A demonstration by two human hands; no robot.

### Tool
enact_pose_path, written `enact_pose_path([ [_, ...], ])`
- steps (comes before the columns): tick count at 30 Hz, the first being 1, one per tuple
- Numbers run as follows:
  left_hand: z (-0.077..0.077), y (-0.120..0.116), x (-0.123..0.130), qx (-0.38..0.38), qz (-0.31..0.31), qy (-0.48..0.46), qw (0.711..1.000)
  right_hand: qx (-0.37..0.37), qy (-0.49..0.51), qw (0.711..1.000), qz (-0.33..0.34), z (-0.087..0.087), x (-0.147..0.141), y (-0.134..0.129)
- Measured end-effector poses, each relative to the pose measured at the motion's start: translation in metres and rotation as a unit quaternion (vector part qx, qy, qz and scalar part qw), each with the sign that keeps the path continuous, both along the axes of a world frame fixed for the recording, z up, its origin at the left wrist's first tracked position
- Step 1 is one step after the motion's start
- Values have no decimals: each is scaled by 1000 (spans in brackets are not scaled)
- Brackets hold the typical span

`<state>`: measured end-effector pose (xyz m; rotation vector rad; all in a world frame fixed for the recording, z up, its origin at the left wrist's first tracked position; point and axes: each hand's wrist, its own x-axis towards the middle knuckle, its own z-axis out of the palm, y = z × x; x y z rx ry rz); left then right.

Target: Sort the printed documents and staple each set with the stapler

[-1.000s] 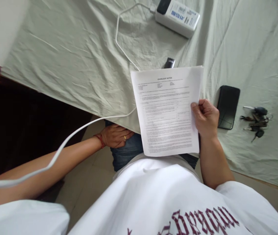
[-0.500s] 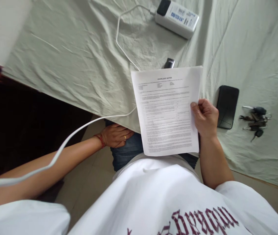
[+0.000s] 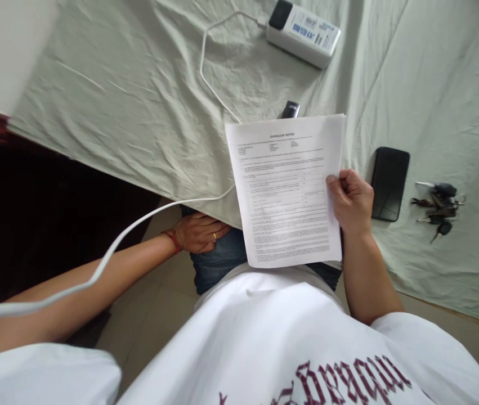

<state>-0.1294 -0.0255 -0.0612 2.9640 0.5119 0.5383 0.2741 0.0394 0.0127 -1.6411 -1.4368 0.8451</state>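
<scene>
My right hand (image 3: pixel 352 199) pinches the right edge of a printed paper document (image 3: pixel 285 202), thumb on top and fingers behind. The heading reads "OVERLEAF NOTES", with dense text and a ruled box below. It is held over the table edge and my lap; its top corner looks like more than one sheet. My left hand (image 3: pixel 202 233), with a ring and a red wrist string, lies flat on my jeans (image 3: pixel 218 256), fingers stretched out and their tips near the hanging cloth.
A white power bank (image 3: pixel 302 34) lies at the back on the green cloth (image 3: pixel 138 84). Its white cable (image 3: pixel 138 222) passes behind the paper and runs left. A dark object (image 3: pixel 291 109) peeks above the page. A black phone (image 3: pixel 390 184) and several keys (image 3: pixel 439 208) lie right.
Almost nothing differs. The paper and my right hand appear very slightly further left, along with the things on the table. My left hand stays in place.
</scene>
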Motion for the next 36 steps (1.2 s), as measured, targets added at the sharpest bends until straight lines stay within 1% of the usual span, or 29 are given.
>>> enact_pose_path([
  [5, -2, -2, -5, -3, 8, 27, 1000, 0, 2, 1000, 2, 0, 0, 1],
  [7, -4, -4, -7, -19, 7, 33, 999, 5, -3, 1000, 5, -1, 0, 1],
  [8, -6, -4, -8, -39, 10, 42, 998, 7, -6, 1000, 6, -2, 1, 2],
  [10, -7, -5, -8, -109, 30, 74, 991, 10, -6, 1000, 7, -3, 1, 2],
  [12, -8, -6, -7, -196, 68, 110, 972, 10, 11, 1000, 5, -3, 1, 3],
  [14, -8, -7, -5, -249, 103, 125, 955, 2, 50, 999, 4, -1, 1, 4],
  [16, -6, -9, -2, -253, 128, 119, 952, -11, 107, 994, -2, 5, 2, 3],
  [18, -4, -13, 2, -234, 146, 104, 955, -21, 160, 987, -15, 12, 4, -2],
  [20, -1, -19, 10, -225, 176, 79, 955, -22, 193, 981, -28, 20, 7, -10],
  [22, 2, -27, 24, -229, 245, 39, 941, -25, 204, 978, -37, 27, 10, -22],
  [23, 3, -31, 33, -228, 299, 6, 927, -28, 207, 977, -43, 29, 12, -29],
  [25, 5, -41, 56, -243, 412, -67, 876, -38, 213, 974, -63, 31, 16, -45],
  [26, 6, -45, 68, -267, 451, -114, 844, -41, 215, 973, -77, 32, 18, -53],
  [27, 6, -50, 81, -314, 471, -169, 807, -43, 218, 970, -93, 31, 20, -61],
  [28, 7, -55, 93, -387, 470, -234, 758, -41, 222, 968, -111, 31, 22, -69],
  [29, 9, -60, 105, -478, 449, -305, 690, -38, 228, 965, -128, 30, 24, -76],
  [30, 11, -65, 115, -568, 417, -373, 604, -33, 236, 961, -143, 30, 26, -82],
  [31, 13, -69, 124, -645, 376, -416, 520, -27, 245, 956, -156, 29, 28, -87],
  [32, 17, -73, 131, -709, 323, -432, 454, -19, 255, 952, -167, 29, 30, -91],
  [33, 21, -77, 136, -753, 273, -437, 410, -11, 262, 949, -176, 29, 32, -94],
  [34, 26, -80, 140, -780, 227, -436, 386, -4, 267, 947, -181, 29, 33, -96],
  [35, 32, -83, 141, -796, 186, -432, 381, 3, 268, 946, -183, 29, 33, -97],
  [36, 37, -85, 142, -802, 155, -429, 384, 7, 268, 946, -182, 29, 33, -98],
])
